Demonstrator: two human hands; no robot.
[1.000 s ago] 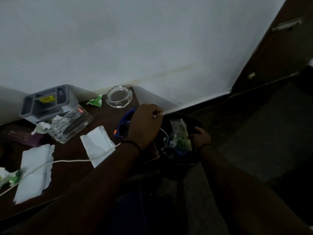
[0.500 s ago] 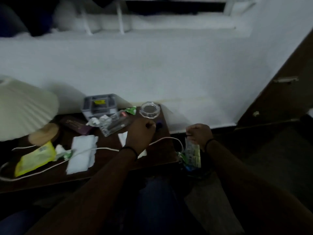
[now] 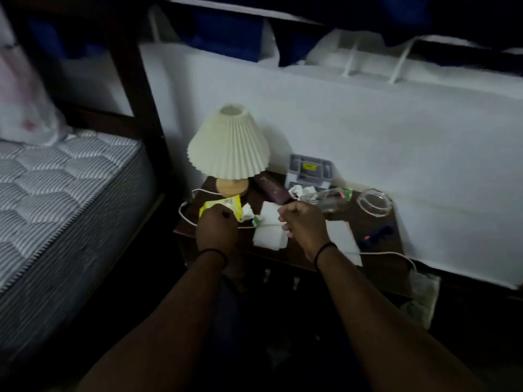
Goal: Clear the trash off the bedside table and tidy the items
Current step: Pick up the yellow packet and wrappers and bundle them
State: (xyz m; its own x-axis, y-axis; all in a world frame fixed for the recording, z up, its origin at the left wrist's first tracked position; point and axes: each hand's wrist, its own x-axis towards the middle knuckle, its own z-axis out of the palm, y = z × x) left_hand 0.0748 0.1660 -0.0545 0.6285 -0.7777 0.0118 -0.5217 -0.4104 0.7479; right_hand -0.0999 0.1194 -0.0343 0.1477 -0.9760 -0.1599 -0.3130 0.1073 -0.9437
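Gripping the yellow packet (image 3: 223,207) at the table's (image 3: 379,267) left front, the left hand (image 3: 216,229) has its fingers curled over the packet's near edge. The right hand (image 3: 302,224) hovers over a white tissue (image 3: 268,233) in a loose fist; whether it pinches anything cannot be told in the dim light. A white cable (image 3: 382,253) runs across the tabletop, under both hands, and loops round behind the packet. A crumpled scrap (image 3: 249,212) with a green bit lies between packet and tissue. A second tissue (image 3: 343,239) lies right of the right wrist, and beyond it a dark blue object (image 3: 376,236) with an orange spot. Further back are a clear plastic pack (image 3: 325,199), more crumpled paper (image 3: 300,190), a glass ashtray (image 3: 375,203) at the right rear corner, a grey organiser (image 3: 310,171) against the wall, a dark book (image 3: 273,188), and a lamp (image 3: 229,145) with a pleated shade. A mattress (image 3: 56,188) is to the left, well apart from the table.
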